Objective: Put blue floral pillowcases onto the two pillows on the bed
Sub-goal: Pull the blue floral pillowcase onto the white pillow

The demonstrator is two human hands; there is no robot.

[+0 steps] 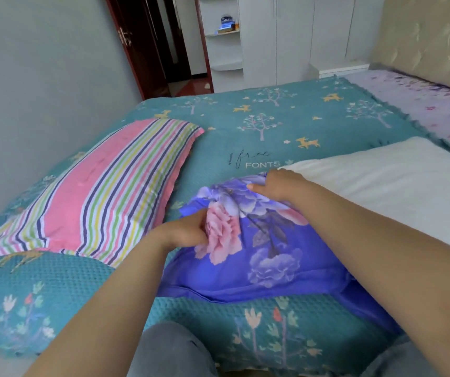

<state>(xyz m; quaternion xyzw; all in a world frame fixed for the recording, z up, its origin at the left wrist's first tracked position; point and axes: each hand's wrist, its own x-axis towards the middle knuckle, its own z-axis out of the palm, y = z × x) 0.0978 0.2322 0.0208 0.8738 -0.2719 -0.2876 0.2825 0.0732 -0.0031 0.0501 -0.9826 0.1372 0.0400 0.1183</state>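
Note:
A blue floral pillowcase [267,257] lies bunched on the bed in front of me, its far edge against the near end of a bare white pillow [387,186]. My left hand [183,232] grips a fold of the pillowcase at a pink flower. My right hand [278,186] holds the gathered far edge of the pillowcase beside the white pillow's corner. A second pillow in a pink striped cover [95,189] lies to the left, apart from both hands.
The bed carries a teal bedspread [272,121] with trees and deer. A purple sheet [430,104] and a beige headboard [430,34] are at the far right. A grey wall runs along the left, an open doorway [164,42] and white wardrobe [286,34] behind.

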